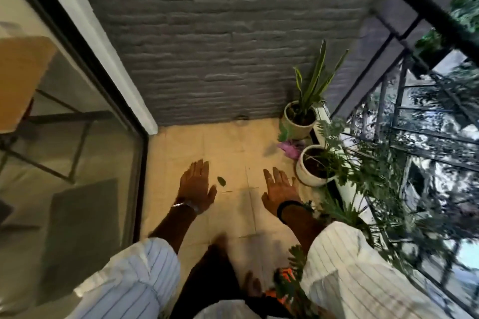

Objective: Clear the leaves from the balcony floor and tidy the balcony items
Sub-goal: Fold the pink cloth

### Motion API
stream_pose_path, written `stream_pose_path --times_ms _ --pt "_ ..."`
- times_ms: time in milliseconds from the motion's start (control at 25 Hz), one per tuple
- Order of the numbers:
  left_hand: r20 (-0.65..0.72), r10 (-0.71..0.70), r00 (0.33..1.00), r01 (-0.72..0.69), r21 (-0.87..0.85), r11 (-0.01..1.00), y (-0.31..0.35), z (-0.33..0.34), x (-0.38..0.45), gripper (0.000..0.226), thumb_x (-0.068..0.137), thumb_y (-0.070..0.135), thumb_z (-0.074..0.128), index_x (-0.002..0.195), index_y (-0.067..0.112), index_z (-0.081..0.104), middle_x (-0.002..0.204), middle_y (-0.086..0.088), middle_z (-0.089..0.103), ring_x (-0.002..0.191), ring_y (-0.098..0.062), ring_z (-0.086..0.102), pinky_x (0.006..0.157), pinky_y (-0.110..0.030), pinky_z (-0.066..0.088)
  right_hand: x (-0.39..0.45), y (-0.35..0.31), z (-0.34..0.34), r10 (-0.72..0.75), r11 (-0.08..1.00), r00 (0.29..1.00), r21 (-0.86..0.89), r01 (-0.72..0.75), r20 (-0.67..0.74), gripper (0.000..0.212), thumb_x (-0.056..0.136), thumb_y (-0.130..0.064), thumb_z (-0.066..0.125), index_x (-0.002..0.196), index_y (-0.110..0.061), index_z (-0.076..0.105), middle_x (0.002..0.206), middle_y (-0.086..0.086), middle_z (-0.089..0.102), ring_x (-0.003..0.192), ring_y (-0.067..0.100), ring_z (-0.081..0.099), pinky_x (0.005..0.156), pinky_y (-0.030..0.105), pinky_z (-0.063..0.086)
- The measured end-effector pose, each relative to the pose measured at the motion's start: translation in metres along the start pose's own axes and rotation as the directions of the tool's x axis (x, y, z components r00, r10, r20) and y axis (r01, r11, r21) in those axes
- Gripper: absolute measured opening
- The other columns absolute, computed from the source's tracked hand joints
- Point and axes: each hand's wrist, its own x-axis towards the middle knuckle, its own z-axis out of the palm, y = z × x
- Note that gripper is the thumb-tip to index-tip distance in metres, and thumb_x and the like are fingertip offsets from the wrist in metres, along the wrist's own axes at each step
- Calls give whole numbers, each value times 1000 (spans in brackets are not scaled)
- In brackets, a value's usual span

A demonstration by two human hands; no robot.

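Glass door (77, 137) is running along the floor's left edge; grey brick wall (207, 46) is closing the far edge. Left hand (196, 186) is hovering palm-down over the tiled floor (181, 142), fingers straight and spread, holding nothing. Just beside its thumb, a single dark leaf (221, 181) is lying flat on the tile, near the floor's middle, between the two hands. Judging it near weightless, thin, probably limp or brittle; likely sitting flush to the tile, so pinching an edge or the stem end with fingertips looks the better hold, gently, since a dry one could crumble. Right hand (280, 189) is likewise hovering flat and spread, holding nothing, black band at the wrist. Along the right edge, by the railing (404, 101), a near pot (311, 181) and a far-corner pot (295, 129) are standing upright; something pink (290, 147), too blurred to identify, is lying between them. Pots probably heavy and breakable; grip by the rim with both hands.
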Motion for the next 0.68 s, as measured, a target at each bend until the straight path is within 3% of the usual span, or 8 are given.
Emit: stream_pose_path --times_ms 200,400,680 --pt "226 25 974 -19 -28 999 -31 -1 168 82 99 49 42 158 9 1 165 -16 -5 152 -34 -3 123 -45 9 154 31 -41 50 998 998 -32 -49 38 77 96 -42 46 159 -17 9 164 13 12 150 34 14 122 46 15" --pt "288 19 957 1 -68 998 -61 11 319 75 101 45 38 158 10 4 166 -14 0 153 -32 2 122 -44 11 289 63 -72 178 980 980 68 -185 88 66 97 -41 51 153 -12 31 156 12 35 142 31 35 114 36 30" --pt "390 81 917 -83 -12 996 -62 116 490 81 100 46 41 158 9 0 166 -14 -3 153 -31 3 121 -43 14 458 99 17 168 957 963 200 -211 211 64 99 -24 56 152 1 30 158 17 30 147 28 26 117 28 16"
